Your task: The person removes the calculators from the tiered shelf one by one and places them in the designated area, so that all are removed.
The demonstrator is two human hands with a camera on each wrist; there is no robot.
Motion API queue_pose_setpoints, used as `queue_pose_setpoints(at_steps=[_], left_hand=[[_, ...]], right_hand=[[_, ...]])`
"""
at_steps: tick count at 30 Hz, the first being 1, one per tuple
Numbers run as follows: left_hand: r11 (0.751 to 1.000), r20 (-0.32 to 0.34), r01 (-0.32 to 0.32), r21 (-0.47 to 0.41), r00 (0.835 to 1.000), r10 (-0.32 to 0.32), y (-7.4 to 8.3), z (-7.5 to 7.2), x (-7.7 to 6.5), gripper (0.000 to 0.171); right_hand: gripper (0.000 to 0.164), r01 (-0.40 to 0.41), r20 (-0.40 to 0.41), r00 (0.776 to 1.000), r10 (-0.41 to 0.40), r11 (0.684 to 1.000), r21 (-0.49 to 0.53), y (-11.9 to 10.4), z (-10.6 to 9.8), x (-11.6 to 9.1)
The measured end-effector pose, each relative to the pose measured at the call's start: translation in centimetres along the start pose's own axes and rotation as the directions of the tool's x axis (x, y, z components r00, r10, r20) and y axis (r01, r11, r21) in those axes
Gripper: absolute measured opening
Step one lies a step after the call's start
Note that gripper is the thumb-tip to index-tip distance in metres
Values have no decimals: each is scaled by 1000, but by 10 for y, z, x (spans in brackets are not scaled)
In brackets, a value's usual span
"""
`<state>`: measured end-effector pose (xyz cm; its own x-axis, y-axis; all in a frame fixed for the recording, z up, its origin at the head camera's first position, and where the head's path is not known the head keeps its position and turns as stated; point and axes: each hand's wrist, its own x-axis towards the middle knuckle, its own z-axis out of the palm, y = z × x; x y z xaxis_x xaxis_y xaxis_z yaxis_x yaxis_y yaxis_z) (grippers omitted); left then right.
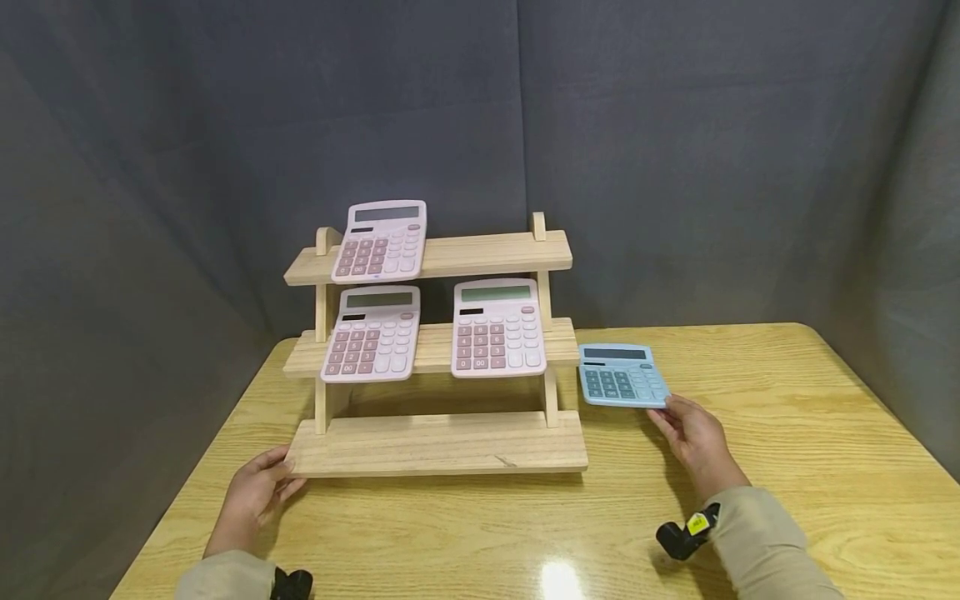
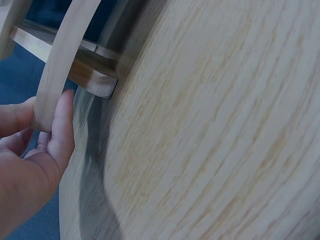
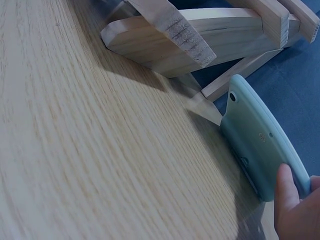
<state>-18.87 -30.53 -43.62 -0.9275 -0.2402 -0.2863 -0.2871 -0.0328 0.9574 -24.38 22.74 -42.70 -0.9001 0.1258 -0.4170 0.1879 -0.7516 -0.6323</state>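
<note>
My left hand [image 1: 258, 492] pinches the left end of the bottom board of a three-tier wooden shelf [image 1: 435, 446]. In the left wrist view, thumb and fingers of the left hand [image 2: 37, 160] lie on either face of that board. My right hand [image 1: 696, 437] holds a blue calculator [image 1: 622, 377] by its lower right corner, just right of the shelf. The right wrist view shows the calculator's back [image 3: 260, 140], tilted, with the right hand [image 3: 300, 210] gripping its edge. One pink calculator [image 1: 381, 240] leans at the top tier's left; another pink calculator [image 1: 372, 333] and a third [image 1: 498, 327] are on the middle tier.
The shelf stands on a wood-grain table [image 1: 787, 417]. A dark grey curtain [image 1: 675, 150] hangs behind the table and along both sides. A black wrist strap device [image 1: 686, 533] sits on the right sleeve.
</note>
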Motion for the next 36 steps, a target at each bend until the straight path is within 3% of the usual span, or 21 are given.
queue_pose_setpoints(at_steps=[5, 10, 13, 18, 20, 24, 27, 32, 36], left_hand=[[1000, 13, 8, -2, 1000, -8, 1, 0, 0, 48], [998, 15, 34, 60, 999, -35, 2, -1, -2, 48], [998, 15, 39, 58, 999, -40, 3, -1, -2, 49], [999, 31, 35, 28, 999, -36, 3, -1, -3, 49], [999, 30, 40, 23, 999, -41, 3, -1, -2, 48], [999, 46, 32, -1, 998, -32, 2, 0, -2, 50], [1000, 55, 26, -2, 998, -26, 1, 0, -3, 51], [999, 15, 28, 28, 999, -28, 2, 1, -3, 48], [1000, 18, 13, -6, 1000, -12, 2, 1, -3, 48]], right_hand=[[32, -3, -30, 1000, 1, 998, -57, 1, 0, 0], [50, -21, -66, 998, 11, 989, -145, 2, -1, -2], [48, -21, -78, 997, 9, 988, -154, 3, -3, -2], [24, 5, -94, 995, -21, 986, -165, 6, -6, -1], [22, 16, -115, 993, -38, 982, -189, 7, -6, 0], [35, 43, -156, 984, -89, 959, -279, 10, -8, 2], [36, 52, -179, 977, -115, 944, -326, 11, -8, 2], [47, 32, -192, 975, -109, 930, -366, 9, -4, 1], [55, 26, -175, 980, -98, 926, -377, 7, -4, -2]])
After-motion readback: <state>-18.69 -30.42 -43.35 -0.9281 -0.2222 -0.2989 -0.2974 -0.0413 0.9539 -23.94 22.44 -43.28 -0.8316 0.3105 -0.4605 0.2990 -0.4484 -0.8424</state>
